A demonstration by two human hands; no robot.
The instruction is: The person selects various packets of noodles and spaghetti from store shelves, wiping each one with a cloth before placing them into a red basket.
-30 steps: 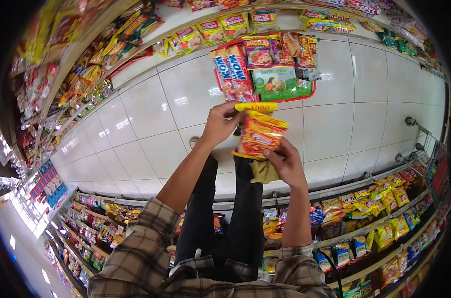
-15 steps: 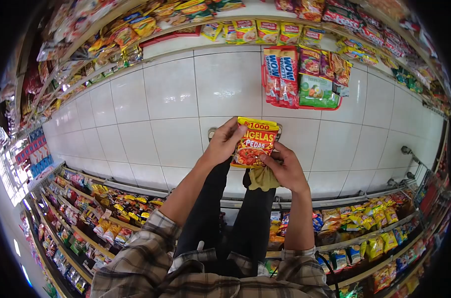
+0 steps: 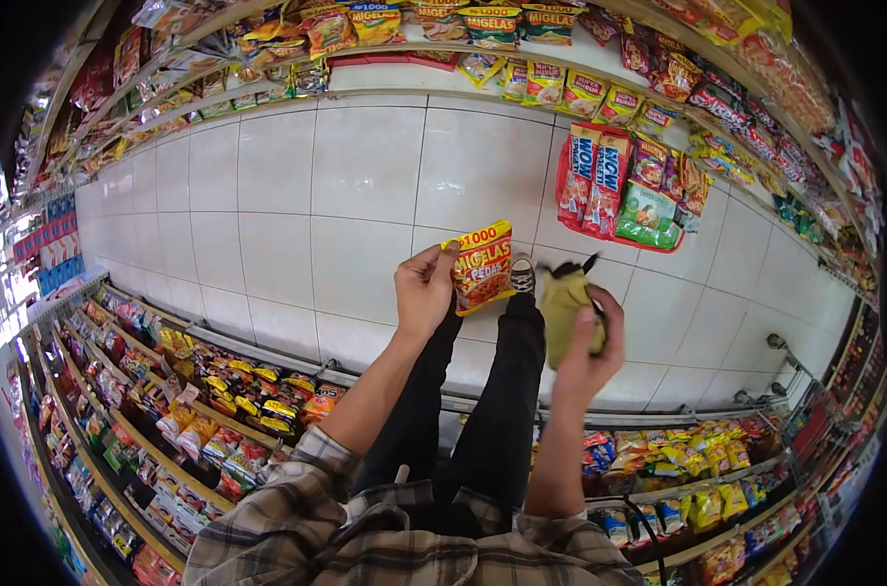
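In the head view my left hand (image 3: 427, 291) pinches the left edge of a red and yellow Migelas noodle packet (image 3: 484, 271), its printed front turned up toward me. My right hand (image 3: 592, 342) is closed around an olive-green cloth (image 3: 565, 311), which hangs bunched with a dark tip at its upper end. The cloth is to the right of the packet and apart from it. Both hands are above the tiled floor, in front of my dark trousers and one visible shoe (image 3: 524, 274).
A red basket (image 3: 642, 246) on the tiled floor (image 3: 365, 176) holds several packets, ahead to the right. Shelves of packets (image 3: 490, 26) run along the far side. More packed shelves (image 3: 258, 391) flank my legs on both sides. A metal rack with casters (image 3: 778, 342) stands at the right.
My right hand has let go of the packet and moved right with the cloth. My left hand keeps the packet, now slightly tilted. The view has turned a little.
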